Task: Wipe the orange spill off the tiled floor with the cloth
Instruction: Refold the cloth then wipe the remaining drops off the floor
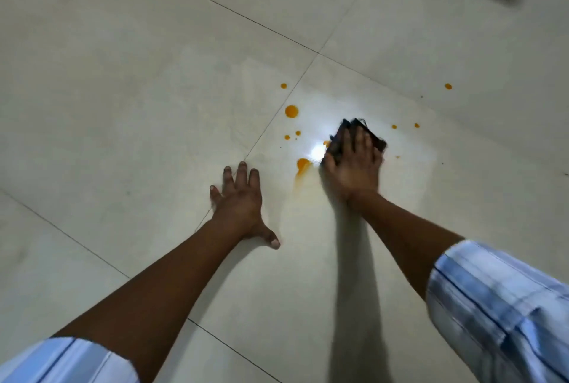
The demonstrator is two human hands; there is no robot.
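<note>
Mostly unwiped: right hand (354, 164) presses the dark cloth (345, 136) flat on the tiled floor (123, 75); left hand (240, 201) splayed, empty. Orange spill (291, 111) drops scatter 10 to 2 o'clock; dragging risks smearing, missing outliers.

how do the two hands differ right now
The left hand lies flat on the floor with fingers spread and nothing in it; the right hand presses a dark cloth to the tile. The left hand rests on bare tile short of the orange spill; the right hand is in among the drops. The left hand looks sharp, the right hand slightly blurred. Both reach forward, palm down, from rolled striped sleeves.
</note>
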